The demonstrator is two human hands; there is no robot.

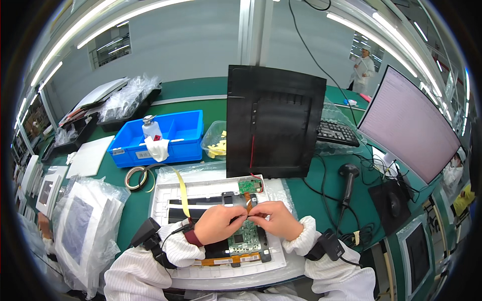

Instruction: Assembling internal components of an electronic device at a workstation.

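White sleeves low. Left hand [217,223] and right hand [276,219] pinched orange ribbon cable [248,203] above green circuit board [244,240] on white tray [165,193]. Green surface [201,108] held blue bin [191,131], black panel [273,123], monitor [409,123].

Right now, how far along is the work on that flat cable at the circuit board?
Already seated: the green circuit board lies in the white tray, under the upright black panel. In hand: left hand and right hand pinch the orange flat cable together. Left: whether its end is connected is hidden by the fingers.
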